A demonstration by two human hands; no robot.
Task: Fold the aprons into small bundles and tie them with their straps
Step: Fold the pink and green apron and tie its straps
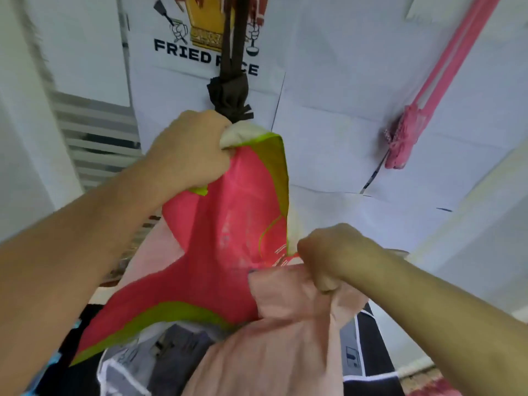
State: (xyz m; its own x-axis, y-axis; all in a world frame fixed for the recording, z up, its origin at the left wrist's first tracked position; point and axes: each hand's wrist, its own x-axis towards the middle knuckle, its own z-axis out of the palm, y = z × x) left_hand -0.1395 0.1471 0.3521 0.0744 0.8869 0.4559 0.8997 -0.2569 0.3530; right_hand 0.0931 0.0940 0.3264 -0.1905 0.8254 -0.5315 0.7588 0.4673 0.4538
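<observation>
With the left hand (188,150) gripping the red apron (217,238) high and the right hand (328,252) gripping its near edge, uneven tension may skew the fold.

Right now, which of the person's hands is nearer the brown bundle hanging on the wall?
Left. The left hand grips the red apron right below the brown bundle; the right hand is lower, off to the right.

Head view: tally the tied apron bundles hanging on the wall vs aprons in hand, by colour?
Brown tied apron bundle hanging on the wall: 1
Pink tied apron bundle hanging on the wall: 1
Red apron with lime-green trim, gripped by left hand and right hand: 1
Total: 3
</observation>
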